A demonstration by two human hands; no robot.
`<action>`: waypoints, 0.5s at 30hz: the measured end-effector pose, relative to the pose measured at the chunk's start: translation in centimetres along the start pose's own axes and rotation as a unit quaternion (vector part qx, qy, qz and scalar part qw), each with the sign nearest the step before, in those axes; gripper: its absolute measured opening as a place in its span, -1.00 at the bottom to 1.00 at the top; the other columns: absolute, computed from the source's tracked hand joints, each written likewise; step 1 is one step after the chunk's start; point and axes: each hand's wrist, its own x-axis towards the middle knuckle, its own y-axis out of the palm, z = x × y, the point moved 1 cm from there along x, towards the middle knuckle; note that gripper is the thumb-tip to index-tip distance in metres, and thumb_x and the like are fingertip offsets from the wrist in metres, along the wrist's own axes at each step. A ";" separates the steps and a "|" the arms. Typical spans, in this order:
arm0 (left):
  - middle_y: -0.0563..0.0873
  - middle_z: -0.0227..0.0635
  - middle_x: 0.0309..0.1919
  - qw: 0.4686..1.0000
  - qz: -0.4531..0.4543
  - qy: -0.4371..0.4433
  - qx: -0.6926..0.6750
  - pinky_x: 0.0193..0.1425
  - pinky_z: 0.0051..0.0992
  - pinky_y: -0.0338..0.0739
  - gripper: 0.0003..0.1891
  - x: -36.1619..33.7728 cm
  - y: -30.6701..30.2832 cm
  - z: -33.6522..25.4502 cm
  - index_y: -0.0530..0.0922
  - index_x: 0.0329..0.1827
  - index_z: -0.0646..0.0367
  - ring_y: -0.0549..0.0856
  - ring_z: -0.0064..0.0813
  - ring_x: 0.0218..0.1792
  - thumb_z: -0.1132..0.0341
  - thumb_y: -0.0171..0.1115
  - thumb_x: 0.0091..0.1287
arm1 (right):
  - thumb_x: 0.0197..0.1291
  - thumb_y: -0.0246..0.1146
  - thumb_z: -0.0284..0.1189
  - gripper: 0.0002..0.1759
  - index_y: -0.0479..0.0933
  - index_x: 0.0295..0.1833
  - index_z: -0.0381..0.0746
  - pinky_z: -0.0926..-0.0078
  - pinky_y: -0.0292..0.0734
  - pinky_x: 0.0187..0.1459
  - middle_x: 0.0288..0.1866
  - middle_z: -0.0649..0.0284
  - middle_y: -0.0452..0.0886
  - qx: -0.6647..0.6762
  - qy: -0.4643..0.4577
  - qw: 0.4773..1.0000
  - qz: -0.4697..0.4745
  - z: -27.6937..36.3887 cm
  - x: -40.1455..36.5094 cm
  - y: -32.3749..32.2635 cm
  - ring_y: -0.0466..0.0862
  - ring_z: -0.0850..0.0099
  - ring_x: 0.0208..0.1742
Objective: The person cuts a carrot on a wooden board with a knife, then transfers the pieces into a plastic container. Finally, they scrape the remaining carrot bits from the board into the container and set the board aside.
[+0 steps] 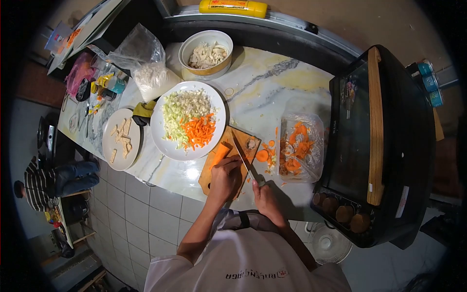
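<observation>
A wooden cutting board [209,175] lies at the counter's front edge. On it, my left hand [227,173] is closed, fingers bent and pressed down over a carrot piece they mostly hide. A thicker length of carrot [221,154] rests beside these fingers. My right hand [265,196] grips the handle of a knife [242,151], whose blade runs across the board close to my left fingertips. Beyond the board, a large white plate [169,148] carries chopped carrot [199,130], chopped pale green vegetable [173,116] and finely cut white bits [196,100].
Carrot peelings fill a clear plastic container [316,163] on the right, beside a black oven [352,141]. A pot [204,71] of pale pieces, a bag of white powder [153,80] and a smaller plate [109,146] stand around. Another person [46,182] is at far left.
</observation>
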 end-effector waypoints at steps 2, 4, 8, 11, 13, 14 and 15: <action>0.81 -0.08 -0.15 1.000 0.003 0.003 0.004 -0.03 -0.31 0.68 -0.84 0.1 0.0 -0.3 0.74 -0.22 0.37 0.80 -0.06 -0.16 0.66 0.28 0.16 | 0.56 -0.19 0.14 -0.12 0.52 -0.43 -0.48 -0.12 0.49 -0.33 -0.52 -0.34 0.52 0.016 0.013 1.000 0.008 -0.2 0.1 -0.2 0.61 -0.32 -0.32; 0.80 -0.06 -0.15 1.000 -0.009 0.004 0.001 -0.03 -0.29 0.68 -0.86 0.0 0.4 0.1 0.72 -0.19 0.37 0.79 -0.04 -0.16 0.62 0.30 0.20 | 0.55 -0.19 0.18 -0.13 0.45 -0.52 -0.39 0.02 0.43 -0.50 -0.63 -0.14 0.49 0.072 0.051 0.995 0.047 -0.5 0.2 -0.6 0.58 -0.12 -0.53; 0.78 -0.04 -0.16 1.000 -0.023 0.010 0.000 -0.04 -0.27 0.66 -0.82 -0.3 0.7 0.6 0.69 -0.08 0.36 0.78 -0.03 -0.15 0.56 0.34 0.26 | 0.51 -0.17 0.26 -0.22 0.21 -0.58 -0.15 0.43 0.12 -0.77 -0.75 0.39 0.23 0.294 0.163 0.923 0.190 -0.2 0.5 -1.9 0.26 0.48 -0.82; 0.76 -0.02 -0.17 1.000 -0.007 -0.009 -0.002 -0.01 -0.25 0.65 -0.75 -0.3 0.5 -0.4 0.66 0.00 0.33 0.77 -0.04 -0.14 0.48 0.38 0.26 | 0.49 -0.16 0.29 -0.28 0.12 -0.54 -0.06 0.59 -0.04 -0.80 -0.72 0.56 0.07 0.375 0.170 0.893 0.181 1.7 -0.4 -2.6 0.07 0.69 -0.81; 0.72 -0.01 -0.09 1.000 0.013 -0.017 0.021 0.06 -0.22 0.63 -0.69 -0.2 0.4 -1.0 0.62 0.08 0.29 0.74 -0.02 -0.06 0.47 0.38 0.28 | 0.49 -0.17 0.28 -0.28 0.15 -0.52 -0.08 0.57 -0.01 -0.80 -0.74 0.54 0.08 0.404 0.170 0.880 0.183 1.5 -0.3 -2.9 0.08 0.65 -0.83; 0.70 0.00 -0.05 0.999 0.023 -0.022 0.033 0.09 -0.20 0.61 -0.66 -0.2 0.4 -1.2 0.61 0.12 0.28 0.72 0.00 -0.02 0.46 0.38 0.28 | 0.49 -0.17 0.29 -0.28 0.15 -0.53 -0.08 0.57 -0.01 -0.80 -0.74 0.54 0.08 0.406 0.169 0.881 0.176 1.3 -0.3 -2.9 0.08 0.65 -0.83; 0.67 0.00 -0.01 0.999 0.015 -0.004 0.046 0.11 -0.18 0.59 -0.65 -0.2 0.6 -1.3 0.60 0.14 0.26 0.69 0.01 0.01 0.44 0.38 0.29 | 0.49 -0.17 0.29 -0.27 0.15 -0.53 -0.08 0.57 -0.01 -0.80 -0.74 0.54 0.08 0.407 0.168 0.881 0.171 1.1 -0.4 -3.0 0.08 0.65 -0.83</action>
